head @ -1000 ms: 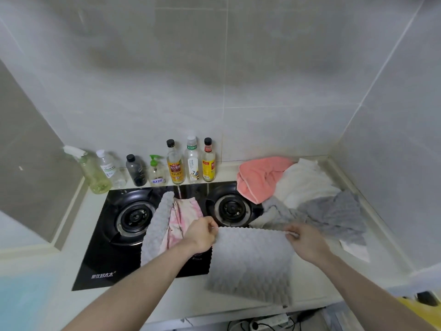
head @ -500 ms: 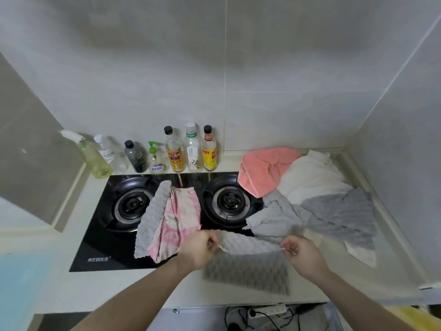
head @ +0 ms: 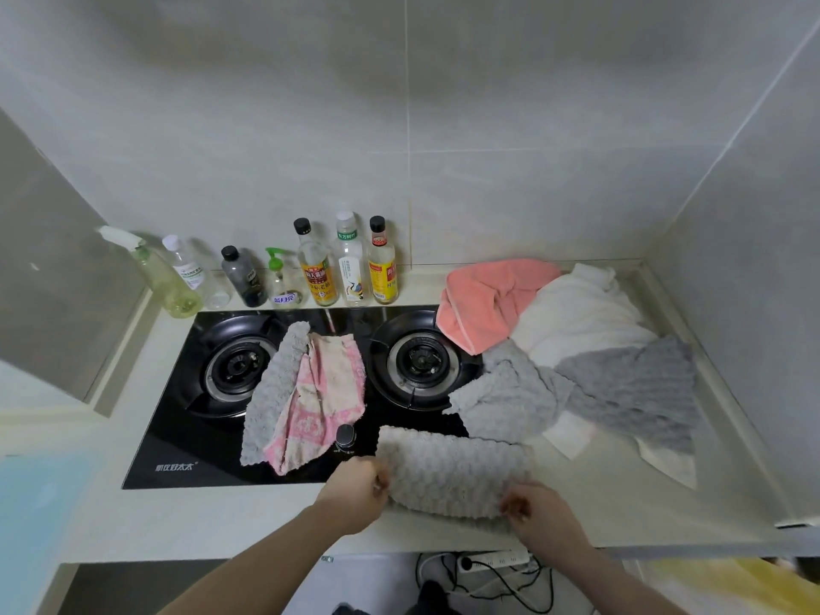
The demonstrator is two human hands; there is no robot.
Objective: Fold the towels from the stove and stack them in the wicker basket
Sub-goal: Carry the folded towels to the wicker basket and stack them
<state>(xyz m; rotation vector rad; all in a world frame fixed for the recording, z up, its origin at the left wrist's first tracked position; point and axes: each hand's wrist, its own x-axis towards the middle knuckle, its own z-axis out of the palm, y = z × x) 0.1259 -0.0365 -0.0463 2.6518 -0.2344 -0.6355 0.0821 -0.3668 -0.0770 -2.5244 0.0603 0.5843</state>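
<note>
A grey waffle towel [head: 452,470] lies folded in half on the counter in front of the black gas stove [head: 275,392]. My left hand [head: 355,488] pinches its near left corner and my right hand [head: 539,510] pinches its near right corner. Between the burners lie a grey towel [head: 273,388] and a pink patterned towel [head: 321,392]. To the right sits a heap with a coral towel [head: 488,299], a white towel [head: 581,317] and two more grey towels [head: 510,397] [head: 639,388]. No wicker basket is in view.
Several bottles [head: 346,268] and a spray bottle [head: 155,277] line the back wall behind the stove. A stove knob [head: 345,436] stands just left of the folded towel. Tiled walls close the right side. A power strip and cables [head: 492,565] lie below the counter edge.
Both hands brought the held far edge of the grey towel down toward me onto its near edge, so the towel went from hanging open to folded in half on the counter.
</note>
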